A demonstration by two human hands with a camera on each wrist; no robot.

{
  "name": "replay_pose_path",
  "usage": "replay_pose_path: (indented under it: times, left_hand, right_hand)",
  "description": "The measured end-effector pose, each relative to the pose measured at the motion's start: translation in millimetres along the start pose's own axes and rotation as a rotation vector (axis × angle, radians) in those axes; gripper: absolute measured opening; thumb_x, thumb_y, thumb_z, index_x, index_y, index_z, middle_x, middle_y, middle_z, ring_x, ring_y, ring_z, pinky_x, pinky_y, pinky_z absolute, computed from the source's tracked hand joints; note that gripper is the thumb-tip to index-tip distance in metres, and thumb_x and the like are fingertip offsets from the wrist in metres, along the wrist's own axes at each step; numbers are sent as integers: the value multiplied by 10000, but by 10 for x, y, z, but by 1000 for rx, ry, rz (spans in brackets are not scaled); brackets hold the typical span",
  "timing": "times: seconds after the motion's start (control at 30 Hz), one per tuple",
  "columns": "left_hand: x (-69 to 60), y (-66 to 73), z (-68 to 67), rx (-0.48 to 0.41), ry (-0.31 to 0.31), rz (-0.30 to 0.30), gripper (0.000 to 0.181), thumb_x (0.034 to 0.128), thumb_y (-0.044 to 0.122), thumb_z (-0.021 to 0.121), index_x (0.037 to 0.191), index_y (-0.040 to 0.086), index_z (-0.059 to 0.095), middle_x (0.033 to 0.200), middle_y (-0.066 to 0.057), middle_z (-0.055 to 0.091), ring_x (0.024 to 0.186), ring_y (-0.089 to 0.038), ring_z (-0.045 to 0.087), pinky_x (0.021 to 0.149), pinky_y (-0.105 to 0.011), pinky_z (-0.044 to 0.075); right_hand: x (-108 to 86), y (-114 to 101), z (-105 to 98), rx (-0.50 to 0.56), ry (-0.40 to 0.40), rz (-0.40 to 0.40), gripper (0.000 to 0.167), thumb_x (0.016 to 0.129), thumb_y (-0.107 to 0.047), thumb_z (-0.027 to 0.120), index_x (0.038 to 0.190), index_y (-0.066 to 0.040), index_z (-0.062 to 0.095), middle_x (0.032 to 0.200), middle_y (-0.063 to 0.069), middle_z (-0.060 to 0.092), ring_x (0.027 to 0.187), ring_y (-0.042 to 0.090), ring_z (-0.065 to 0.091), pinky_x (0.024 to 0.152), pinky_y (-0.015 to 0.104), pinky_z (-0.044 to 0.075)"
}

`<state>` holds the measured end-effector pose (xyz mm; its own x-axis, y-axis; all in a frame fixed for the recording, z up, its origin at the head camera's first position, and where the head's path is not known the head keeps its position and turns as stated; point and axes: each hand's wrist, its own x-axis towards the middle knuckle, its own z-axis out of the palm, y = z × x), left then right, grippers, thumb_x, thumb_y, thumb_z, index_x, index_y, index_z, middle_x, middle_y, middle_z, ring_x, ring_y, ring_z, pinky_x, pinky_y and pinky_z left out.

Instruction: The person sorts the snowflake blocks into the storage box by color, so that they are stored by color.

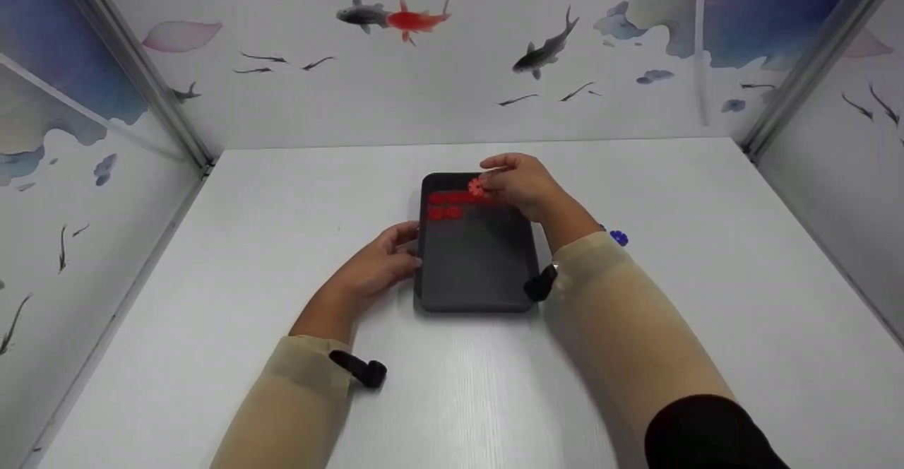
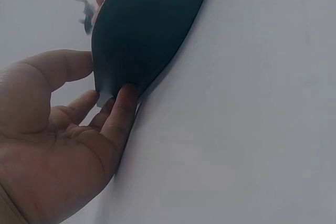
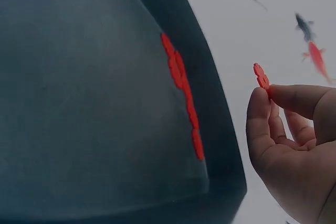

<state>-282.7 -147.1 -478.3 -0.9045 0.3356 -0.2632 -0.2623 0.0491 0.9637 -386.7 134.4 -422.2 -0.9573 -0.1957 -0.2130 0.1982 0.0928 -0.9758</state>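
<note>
One bare left hand (image 1: 381,264), thumb and forefinger apart, touches the left edge of a dark-grey rectangular tray (image 1: 480,264). Inside, red scalloped pieces (image 1: 443,212) sit in rows near its far edge, where the right hand (image 1: 521,183) pinches a red flower-shaped piece (image 1: 474,186). The step appears to be filling rows; the next move likely calls for lowering and releasing it. Between tray and the white tabletop (image 1: 741,278)'s right edge lies a blue flower-shaped piece (image 1: 619,237).

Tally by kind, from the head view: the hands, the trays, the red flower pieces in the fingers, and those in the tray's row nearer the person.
Hands: 2, left hand and right hand
Tray: 1
Held red flower: 1
Nearer-row red flowers: 2
Total: 6
The farther red row is blurred and partly covered, so uncounted.
</note>
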Motion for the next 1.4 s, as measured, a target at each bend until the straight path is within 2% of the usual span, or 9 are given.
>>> replay_pose_path:
  times: [0.13,0.37,0.67,0.9,1.07,1.2,1.4]
  left_hand:
    - [6,-12,-4,-3,-3,8,731,975,-17,626,1641,164,382,1670,-53,432,1508,-246,497,1213,-435,467]
    - [26,-16,-6,-13,-10,9,738,970,-27,628,1643,141,376,1685,-72,399,1518,-252,478,1214,-430,460]
    - [19,29,21,1,9,6,750,951,-27,629,1635,158,384,1675,-51,413,1526,-234,484,1214,-432,462]
    - [6,13,27,-23,10,-2,745,957,-53,615,1637,150,388,1679,-50,414,1496,-239,517,1205,-430,469]
    - [9,4,25,-28,19,-10,750,958,-52,626,1639,160,391,1676,-40,420,1481,-233,530,1207,-431,473]
    - [4,8,21,-23,26,-14,749,960,-33,640,1639,169,394,1667,-24,427,1486,-224,522,1220,-429,464]
    - [2,1,12,-22,16,-11,761,959,-29,642,1647,163,380,1673,-30,423,1491,-216,520,1222,-425,462]
  right_hand:
    - [95,55,54,-64,-1,7,361,1026,-38,668,1387,-36,647,1240,118,677,1002,174,700,933,333,633]
    - [200,169,154,-222,14,27,368,1005,0,642,1372,-21,657,1199,110,680,968,170,686,977,403,628]
    - [211,228,166,-399,37,-7,343,979,-37,668,1321,-32,685,1154,99,677,922,180,664,811,306,600]
    - [208,254,184,-495,62,-21,334,947,-80,720,1280,-54,709,1216,108,695,920,172,669,767,264,576]
    - [212,264,192,-519,86,-40,305,938,-96,723,1241,-61,721,1230,116,703,920,180,675,773,277,577]
    - [223,264,188,-499,103,-50,280,951,-104,709,1230,-74,726,1207,112,702,926,190,672,789,300,576]
    - [209,206,160,-329,49,-47,280,998,-142,700,1269,-76,708,1228,99,695,1011,230,694,887,363,610]
